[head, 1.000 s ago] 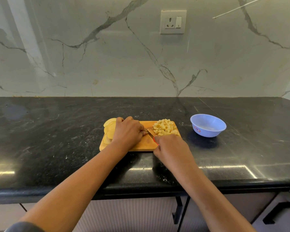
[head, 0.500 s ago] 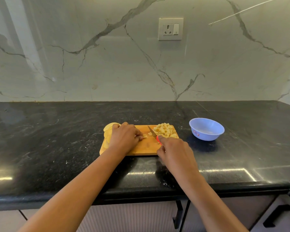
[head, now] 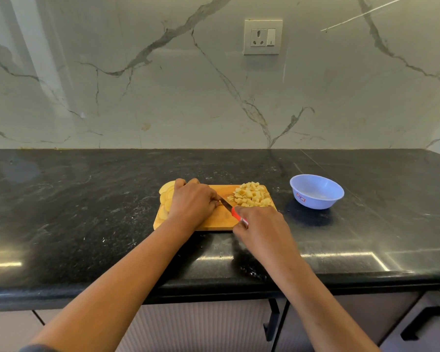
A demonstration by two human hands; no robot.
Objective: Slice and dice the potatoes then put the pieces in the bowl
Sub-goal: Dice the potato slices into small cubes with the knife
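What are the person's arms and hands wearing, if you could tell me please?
The left hand and the right hand are bare: no gloves, rings or watch show. Both forearms are uncovered too. Only a sliver of dark grey sleeve shows on the left arm, at the bottom edge of the view.

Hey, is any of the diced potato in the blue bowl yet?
No, the blue bowl shows only its bare inside, and the diced potato pile sits on the wooden cutting board.
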